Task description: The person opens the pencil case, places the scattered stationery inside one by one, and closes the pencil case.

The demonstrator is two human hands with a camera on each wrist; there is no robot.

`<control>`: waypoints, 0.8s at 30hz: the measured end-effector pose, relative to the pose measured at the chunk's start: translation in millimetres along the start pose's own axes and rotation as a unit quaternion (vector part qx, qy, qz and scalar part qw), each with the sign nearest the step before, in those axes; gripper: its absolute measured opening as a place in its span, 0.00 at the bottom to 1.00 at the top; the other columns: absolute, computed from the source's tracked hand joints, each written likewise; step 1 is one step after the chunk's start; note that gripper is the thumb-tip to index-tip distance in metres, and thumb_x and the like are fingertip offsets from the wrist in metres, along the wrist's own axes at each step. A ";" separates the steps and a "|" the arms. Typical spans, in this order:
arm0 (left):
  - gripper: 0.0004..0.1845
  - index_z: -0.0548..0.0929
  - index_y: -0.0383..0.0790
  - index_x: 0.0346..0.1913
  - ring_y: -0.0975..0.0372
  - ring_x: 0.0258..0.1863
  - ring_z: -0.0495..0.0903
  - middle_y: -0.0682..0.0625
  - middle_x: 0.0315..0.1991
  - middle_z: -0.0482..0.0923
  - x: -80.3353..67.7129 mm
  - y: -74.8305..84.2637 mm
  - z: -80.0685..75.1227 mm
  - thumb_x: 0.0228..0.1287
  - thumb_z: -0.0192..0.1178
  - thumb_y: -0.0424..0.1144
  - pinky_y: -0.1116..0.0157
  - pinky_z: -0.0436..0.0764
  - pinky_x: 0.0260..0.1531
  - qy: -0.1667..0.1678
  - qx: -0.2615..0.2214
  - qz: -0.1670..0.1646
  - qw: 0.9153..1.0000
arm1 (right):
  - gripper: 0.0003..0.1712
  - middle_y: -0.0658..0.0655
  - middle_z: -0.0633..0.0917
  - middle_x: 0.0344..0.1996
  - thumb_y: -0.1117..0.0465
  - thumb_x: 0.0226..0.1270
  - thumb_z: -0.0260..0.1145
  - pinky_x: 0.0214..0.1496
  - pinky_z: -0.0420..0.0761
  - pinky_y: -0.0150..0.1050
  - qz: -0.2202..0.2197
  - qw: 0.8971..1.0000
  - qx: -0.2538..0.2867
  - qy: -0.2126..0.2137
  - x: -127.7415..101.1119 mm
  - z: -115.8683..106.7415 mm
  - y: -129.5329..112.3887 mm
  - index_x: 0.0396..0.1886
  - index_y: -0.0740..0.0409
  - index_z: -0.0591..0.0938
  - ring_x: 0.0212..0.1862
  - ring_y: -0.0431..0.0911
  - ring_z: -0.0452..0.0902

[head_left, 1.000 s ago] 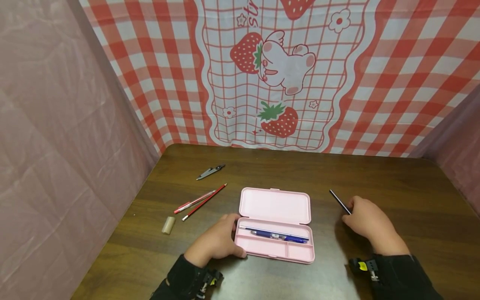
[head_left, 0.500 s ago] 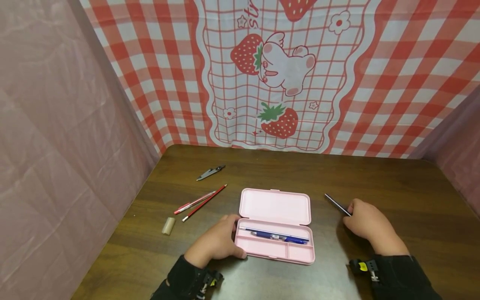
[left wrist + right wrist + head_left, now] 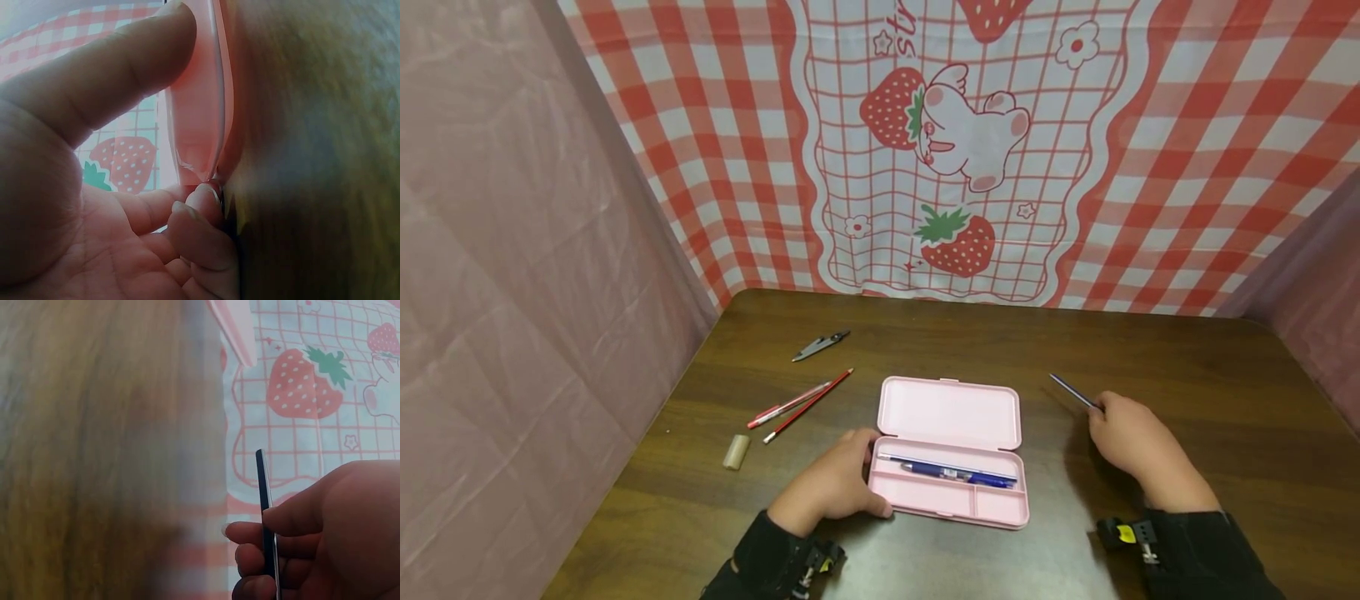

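A pink pencil case [image 3: 928, 497] lies with its lid [image 3: 950, 410] folded back. In its long rear compartment are a blue pen [image 3: 955, 472] and a slim pencil [image 3: 891, 457]. My left hand [image 3: 835, 482] grips the case's left end, thumb at the front edge and fingers around the back; the left wrist view shows the thumb against the pink wall [image 3: 199, 119]. To the right of the case, my right hand [image 3: 1138, 446] pinches a slim, dark pencil [image 3: 263, 478] with a pale side between thumb and fingers. Its free end points up and left; the lower part is hidden in the hand.
Left of the case lie a red pen [image 3: 786, 406], a red pencil [image 3: 812, 403] crossing close by it, and an eraser [image 3: 737, 452]. A grey compass [image 3: 820, 346] lies farther back. A checked strawberry cloth [image 3: 955, 242] hangs behind the brown table [image 3: 1150, 350].
The pencil in my right hand has turned and tilted between the fingers, its free end shifting left and then up. My left hand and the case stay put.
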State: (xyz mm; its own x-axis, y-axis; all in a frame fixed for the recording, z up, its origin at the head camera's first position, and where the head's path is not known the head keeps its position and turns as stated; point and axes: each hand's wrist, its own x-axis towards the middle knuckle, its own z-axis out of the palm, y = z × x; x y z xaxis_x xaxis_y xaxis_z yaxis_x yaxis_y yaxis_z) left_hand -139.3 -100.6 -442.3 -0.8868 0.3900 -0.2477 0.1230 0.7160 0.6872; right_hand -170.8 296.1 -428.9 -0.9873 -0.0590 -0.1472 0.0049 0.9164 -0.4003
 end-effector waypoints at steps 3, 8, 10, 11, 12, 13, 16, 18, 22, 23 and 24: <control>0.50 0.66 0.38 0.61 0.59 0.42 0.71 0.49 0.46 0.68 0.1 0.0 -0.3 0.31 0.79 0.47 0.54 0.70 0.46 -0.001 -0.004 -0.003 1.000 | 0.18 0.69 0.78 0.39 0.61 0.71 0.51 0.34 0.72 0.52 -0.009 1.000 -0.002 0.009 -0.9 -1.0 -4.8 0.50 0.74 0.72 0.37 0.57 0.74; 0.50 0.66 0.38 0.61 0.58 0.42 0.71 0.48 0.45 0.69 -0.1 0.2 -0.5 0.30 0.80 0.47 0.54 0.71 0.46 0.001 -0.002 0.000 1.000 | 0.18 0.68 0.78 0.39 0.61 0.71 0.52 0.33 0.72 0.49 -0.015 1.000 0.003 0.013 -3.5 -3.7 -11.2 0.50 0.73 0.73 0.35 0.54 0.73; 0.50 0.66 0.38 0.62 0.58 0.42 0.71 0.49 0.46 0.69 -0.5 0.3 -0.6 0.31 0.79 0.47 0.55 0.71 0.46 0.002 0.001 0.001 1.000 | 0.17 0.67 0.78 0.38 0.61 0.71 0.52 0.31 0.71 0.47 -0.015 1.000 0.009 0.014 -4.6 -4.8 -13.9 0.51 0.72 0.72 0.33 0.53 0.72; 0.50 0.66 0.38 0.62 0.59 0.42 0.71 0.49 0.46 0.69 -0.8 0.4 -0.7 0.30 0.79 0.47 0.55 0.71 0.46 0.003 0.002 0.002 1.000 | 0.17 0.66 0.78 0.38 0.61 0.71 0.52 0.31 0.71 0.47 -0.015 1.000 0.011 0.016 -5.0 -5.2 -15.4 0.51 0.72 0.71 0.32 0.52 0.71; 0.50 0.66 0.38 0.62 0.59 0.42 0.71 0.49 0.46 0.69 -1.0 0.5 -0.9 0.30 0.79 0.47 0.55 0.71 0.46 0.003 0.002 0.002 1.000 | 0.17 0.66 0.78 0.37 0.61 0.71 0.52 0.30 0.70 0.46 -0.016 1.000 0.013 0.017 -5.6 -5.4 -17.2 0.51 0.71 0.71 0.32 0.52 0.71; 0.50 0.66 0.38 0.62 0.59 0.42 0.71 0.49 0.46 0.69 -1.1 0.5 -0.9 0.30 0.79 0.47 0.55 0.71 0.46 0.004 0.002 0.003 1.000 | 0.17 0.65 0.78 0.37 0.61 0.71 0.52 0.30 0.70 0.45 -0.015 1.000 0.015 0.018 -6.3 -5.8 -19.1 0.51 0.71 0.70 0.31 0.51 0.71; 0.50 0.66 0.37 0.62 0.59 0.42 0.71 0.48 0.46 0.69 -1.4 0.6 -1.1 0.30 0.79 0.46 0.55 0.71 0.46 0.005 0.002 0.004 1.000 | 0.16 0.63 0.78 0.35 0.61 0.70 0.53 0.29 0.70 0.44 -0.016 0.999 0.014 0.024 -8.0 -6.7 -23.9 0.50 0.70 0.70 0.30 0.51 0.70; 0.50 0.66 0.37 0.62 0.59 0.42 0.71 0.48 0.46 0.69 -1.5 0.8 -1.3 0.30 0.79 0.46 0.55 0.71 0.46 0.007 0.001 0.005 1.000 | 0.16 0.62 0.78 0.35 0.61 0.70 0.53 0.29 0.70 0.44 -0.017 0.999 0.014 0.025 -9.3 -7.0 -27.0 0.50 0.70 0.71 0.30 0.50 0.69; 0.50 0.66 0.38 0.62 0.59 0.42 0.71 0.49 0.46 0.69 -1.3 0.3 -1.0 0.30 0.79 0.46 0.56 0.71 0.46 0.007 0.004 0.007 1.000 | 0.15 0.61 0.79 0.34 0.61 0.69 0.54 0.29 0.71 0.44 -0.023 0.999 0.004 0.033 -12.2 -5.6 -34.1 0.48 0.68 0.72 0.30 0.50 0.70; 0.50 0.66 0.38 0.62 0.59 0.42 0.71 0.49 0.46 0.69 -1.2 0.1 -0.9 0.30 0.79 0.47 0.56 0.71 0.46 0.007 0.005 0.006 1.000 | 0.15 0.61 0.79 0.34 0.61 0.69 0.55 0.30 0.71 0.44 -0.023 0.999 0.001 0.034 -13.1 -5.3 -36.2 0.48 0.68 0.73 0.30 0.50 0.70; 0.50 0.66 0.38 0.62 0.59 0.42 0.71 0.49 0.46 0.69 -1.0 -0.1 -0.8 0.30 0.79 0.47 0.56 0.70 0.46 0.007 0.006 0.006 1.000 | 0.14 0.60 0.79 0.34 0.62 0.68 0.55 0.30 0.71 0.45 -0.024 0.999 -0.003 0.037 -14.0 -4.9 -38.5 0.48 0.68 0.73 0.30 0.50 0.71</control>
State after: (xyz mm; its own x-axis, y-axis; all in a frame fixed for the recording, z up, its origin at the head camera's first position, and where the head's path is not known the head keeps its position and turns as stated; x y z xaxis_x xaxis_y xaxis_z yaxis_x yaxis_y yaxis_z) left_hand -138.8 -101.5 -441.6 -0.8914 0.3906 -0.2297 0.1388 0.7180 0.6820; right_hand -158.0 263.6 -407.0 -0.9954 -0.0739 -0.0616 -0.0432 0.9157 -0.3996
